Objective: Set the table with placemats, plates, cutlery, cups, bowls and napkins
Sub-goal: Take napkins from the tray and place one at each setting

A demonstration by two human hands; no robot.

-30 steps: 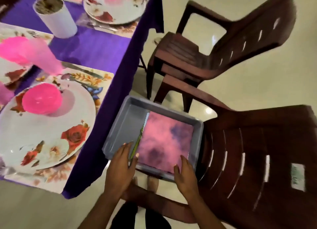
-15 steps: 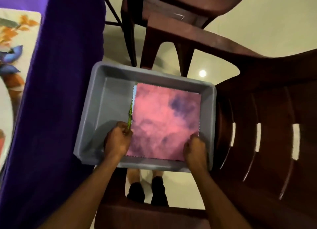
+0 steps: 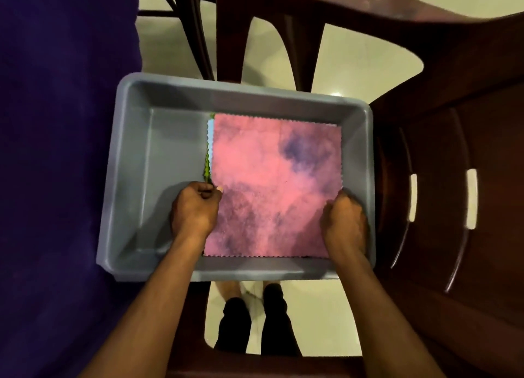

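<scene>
inside the grey tub (image 3: 158, 162), which sits on a dark brown chair (image 3: 442, 156) beside the purple tablecloth (image 3: 62, 151), a pink napkin (image 3: 278, 185) lies flat against the tub's right wall, on top of a small stack; thin green and pale blue edges of others peek out along its left side. the napkin is roughly square, with no real long axis, and it stretches away from me toward the tub's far wall. my two hands bracket its near half, both about equally close. my left hand (image 3: 195, 210) is at the napkin's left edge, fingers curled, pinching that edge where the green one shows. my right hand (image 3: 344, 221) is at its right edge, against the tub's right wall, fingers curled down over the edge; i cannot tell how many layers either hand has caught. judging from this, the next move is a straight lift up out of the tub, then a carry left to the table.
</scene>
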